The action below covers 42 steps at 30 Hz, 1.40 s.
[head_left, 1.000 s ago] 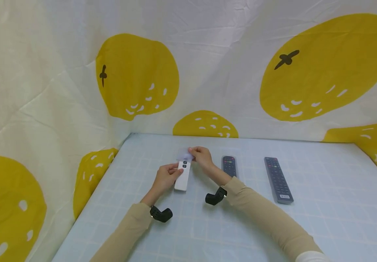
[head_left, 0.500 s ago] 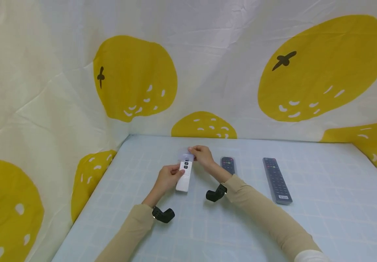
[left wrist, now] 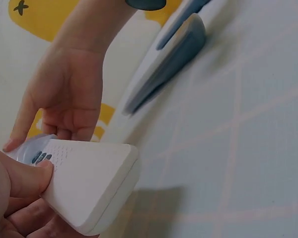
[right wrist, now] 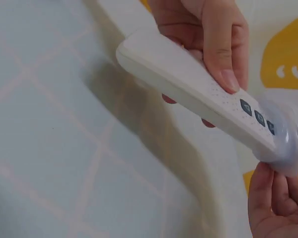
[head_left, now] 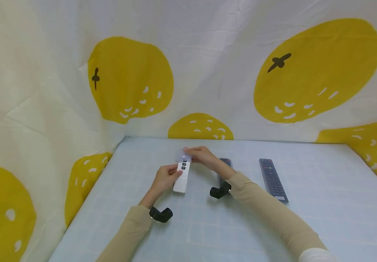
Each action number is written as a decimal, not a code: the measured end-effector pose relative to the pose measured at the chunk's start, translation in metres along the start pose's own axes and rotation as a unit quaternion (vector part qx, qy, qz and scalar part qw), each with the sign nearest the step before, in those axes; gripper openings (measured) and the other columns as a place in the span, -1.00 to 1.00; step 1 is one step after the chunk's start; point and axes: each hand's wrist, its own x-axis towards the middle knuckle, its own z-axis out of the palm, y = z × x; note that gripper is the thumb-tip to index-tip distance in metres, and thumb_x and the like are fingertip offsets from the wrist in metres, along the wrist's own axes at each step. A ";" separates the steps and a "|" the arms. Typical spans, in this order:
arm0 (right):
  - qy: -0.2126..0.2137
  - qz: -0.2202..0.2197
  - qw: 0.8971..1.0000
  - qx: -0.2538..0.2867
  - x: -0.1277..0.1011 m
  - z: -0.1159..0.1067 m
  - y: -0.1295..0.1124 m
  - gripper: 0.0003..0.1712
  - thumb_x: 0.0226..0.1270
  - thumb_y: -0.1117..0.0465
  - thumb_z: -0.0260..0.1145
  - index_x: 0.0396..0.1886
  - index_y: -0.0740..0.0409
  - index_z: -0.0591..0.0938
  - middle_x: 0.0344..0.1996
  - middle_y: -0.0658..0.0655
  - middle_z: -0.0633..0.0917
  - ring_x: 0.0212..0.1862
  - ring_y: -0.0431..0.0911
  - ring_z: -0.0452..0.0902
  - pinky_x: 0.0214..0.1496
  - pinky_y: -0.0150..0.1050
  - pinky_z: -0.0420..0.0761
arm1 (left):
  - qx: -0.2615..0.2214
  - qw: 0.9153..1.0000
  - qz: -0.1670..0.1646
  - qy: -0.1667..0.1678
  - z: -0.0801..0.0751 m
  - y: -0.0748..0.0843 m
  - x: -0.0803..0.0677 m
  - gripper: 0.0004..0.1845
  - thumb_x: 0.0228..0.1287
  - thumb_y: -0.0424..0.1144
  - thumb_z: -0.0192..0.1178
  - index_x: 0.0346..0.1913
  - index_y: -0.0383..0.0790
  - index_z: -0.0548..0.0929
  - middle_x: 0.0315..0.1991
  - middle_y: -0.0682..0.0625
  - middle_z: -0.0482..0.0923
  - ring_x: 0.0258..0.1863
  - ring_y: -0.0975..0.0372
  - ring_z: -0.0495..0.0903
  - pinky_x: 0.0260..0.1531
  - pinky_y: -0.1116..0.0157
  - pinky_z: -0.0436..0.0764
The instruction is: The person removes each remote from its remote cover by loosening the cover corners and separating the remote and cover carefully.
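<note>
In clear sleeve (head_left: 182, 157): white remote (head_left: 181, 177) tip; both hands gripping.

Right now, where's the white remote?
In the head view the white remote is left of centre on the table, gripped by the left hand, with the right hand pinching a clear cover at its far end.

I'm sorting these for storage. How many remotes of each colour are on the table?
White remote: 1, gripped by the left hand, its clear cover pinched by the right hand.
Dark grey remotes: 2, lying on the table.
Total: 3 remotes.
</note>
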 end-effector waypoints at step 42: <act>0.078 0.091 0.958 0.262 0.007 0.031 -0.007 -0.49 0.39 0.24 0.22 0.28 0.33 0.44 0.32 0.20 0.43 0.24 -0.06 0.35 0.40 -0.15 0.35 | -0.054 0.991 -0.011 0.124 0.017 -0.004 -0.007 -0.63 0.23 -0.34 0.26 0.05 -0.50 0.60 -0.10 -0.35 0.63 -0.06 -0.04 0.65 -0.17 0.16 0.68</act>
